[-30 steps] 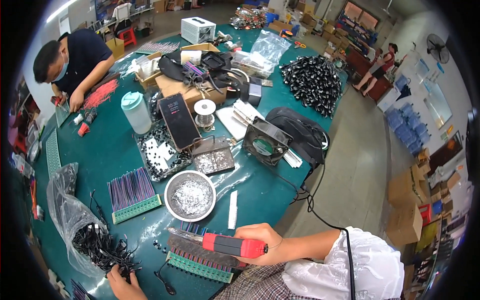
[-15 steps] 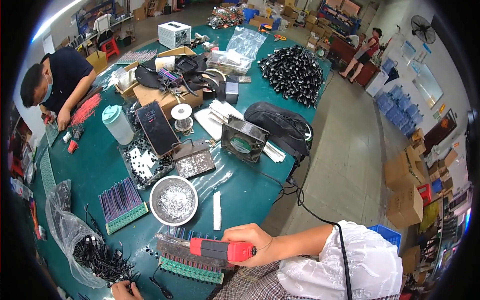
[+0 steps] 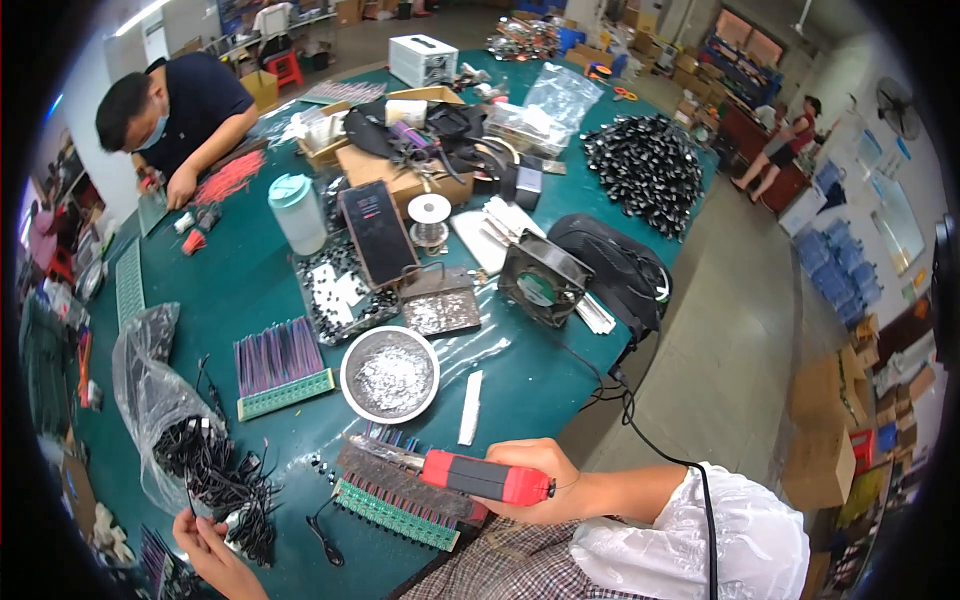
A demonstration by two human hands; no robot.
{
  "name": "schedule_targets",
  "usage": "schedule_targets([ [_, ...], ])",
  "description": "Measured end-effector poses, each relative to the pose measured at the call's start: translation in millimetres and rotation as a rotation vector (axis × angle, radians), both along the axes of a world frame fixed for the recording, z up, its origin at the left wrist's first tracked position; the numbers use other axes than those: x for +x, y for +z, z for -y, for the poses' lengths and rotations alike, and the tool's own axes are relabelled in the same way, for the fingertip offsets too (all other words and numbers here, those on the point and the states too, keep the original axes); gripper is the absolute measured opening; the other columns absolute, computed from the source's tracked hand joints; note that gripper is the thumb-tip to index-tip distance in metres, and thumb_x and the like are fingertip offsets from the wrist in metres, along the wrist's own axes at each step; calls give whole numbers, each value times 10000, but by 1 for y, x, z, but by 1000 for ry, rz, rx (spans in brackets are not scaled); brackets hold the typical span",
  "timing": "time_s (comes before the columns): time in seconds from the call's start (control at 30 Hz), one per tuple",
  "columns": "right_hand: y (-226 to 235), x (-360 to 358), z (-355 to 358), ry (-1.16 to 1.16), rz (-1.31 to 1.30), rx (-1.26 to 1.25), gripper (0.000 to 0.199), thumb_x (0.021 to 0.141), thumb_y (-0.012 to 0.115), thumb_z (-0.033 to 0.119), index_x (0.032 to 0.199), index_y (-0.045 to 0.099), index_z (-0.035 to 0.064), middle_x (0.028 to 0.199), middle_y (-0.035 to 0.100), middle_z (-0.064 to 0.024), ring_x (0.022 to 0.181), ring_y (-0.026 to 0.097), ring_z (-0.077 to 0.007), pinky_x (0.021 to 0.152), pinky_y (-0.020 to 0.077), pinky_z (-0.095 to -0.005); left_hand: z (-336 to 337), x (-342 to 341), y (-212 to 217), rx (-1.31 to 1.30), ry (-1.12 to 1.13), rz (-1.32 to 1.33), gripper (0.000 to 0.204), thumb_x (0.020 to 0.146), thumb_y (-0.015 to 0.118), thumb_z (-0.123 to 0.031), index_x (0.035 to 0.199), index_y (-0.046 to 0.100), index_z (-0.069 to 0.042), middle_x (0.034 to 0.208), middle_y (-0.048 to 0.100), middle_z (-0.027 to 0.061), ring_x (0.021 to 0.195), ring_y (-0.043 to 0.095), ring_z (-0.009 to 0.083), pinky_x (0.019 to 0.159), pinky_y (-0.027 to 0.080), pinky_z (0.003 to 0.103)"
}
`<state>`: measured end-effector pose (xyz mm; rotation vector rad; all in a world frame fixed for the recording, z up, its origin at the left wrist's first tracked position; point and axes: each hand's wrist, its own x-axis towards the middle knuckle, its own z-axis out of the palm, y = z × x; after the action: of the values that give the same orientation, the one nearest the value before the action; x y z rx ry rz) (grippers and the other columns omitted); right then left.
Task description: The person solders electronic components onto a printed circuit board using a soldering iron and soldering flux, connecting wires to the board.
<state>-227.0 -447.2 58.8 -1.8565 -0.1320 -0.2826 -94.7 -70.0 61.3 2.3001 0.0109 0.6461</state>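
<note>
My right hand (image 3: pixel 535 478) grips a soldering iron (image 3: pixel 488 477) with a red and black handle, its metal front end pointing left. Under that tip lies a dark strip (image 3: pixel 400 482) with thin wires along it, beside a green circuit board panel (image 3: pixel 395 515). At the lower left, my left hand (image 3: pixel 213 555) pinches a thin black cable at the near side of a heap of black cables (image 3: pixel 215 475). The heap spills from a clear plastic bag (image 3: pixel 150 400). One short black cable (image 3: pixel 325 540) lies apart, left of the green panel.
A bowl of silvery flakes (image 3: pixel 390 375) stands beyond the strip, near a white stick (image 3: pixel 470 408). Behind are a metal tray (image 3: pixel 440 302), a phone (image 3: pixel 378 235), a solder spool (image 3: pixel 429 222) and a fan (image 3: pixel 545 278). A masked co-worker (image 3: pixel 180 120) sits far left.
The view has shifted, so the table's things appear further right. My left hand has moved left along the cable heap and now pinches a cable. My right hand keeps hold of the soldering iron.
</note>
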Motion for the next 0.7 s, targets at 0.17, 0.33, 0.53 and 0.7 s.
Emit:
schedule_targets([
  [0.17,8,1,-9,2,-128,53,172,801,798,24,912,666,14,793,660,-54,675,628,-153,623,495,-302,23,-34,16,-386,-113,-408,112,968,612,-84,1058,651,-30,872,665,73,679,609,147,605,489,290],
  [0.33,-25,-10,-22,-215,-253,237,462,822,837,106,1193,574,26,1041,682,-46,886,674,-119,756,552,-304,88,-52,4,-494,-354,-512,87,955,642,-45,897,655,19,736,647,40,651,615,94,605,476,236],
  [0.53,15,25,-33,11,-342,203,425,795,728,-73,1174,549,5,1012,589,-44,831,611,-133,727,521,-286,116,-72,-6,-656,-464,-588,77,938,682,-59,921,673,15,728,676,38,657,649,88,600,508,236],
  [0.7,0,32,-49,58,-329,290,583,748,802,-80,1238,497,1,1104,608,-64,946,660,-156,839,550,-301,120,-82,-4,-623,-442,-623,88,936,692,-74,912,675,8,729,693,39,647,661,88,571,506,242],
])
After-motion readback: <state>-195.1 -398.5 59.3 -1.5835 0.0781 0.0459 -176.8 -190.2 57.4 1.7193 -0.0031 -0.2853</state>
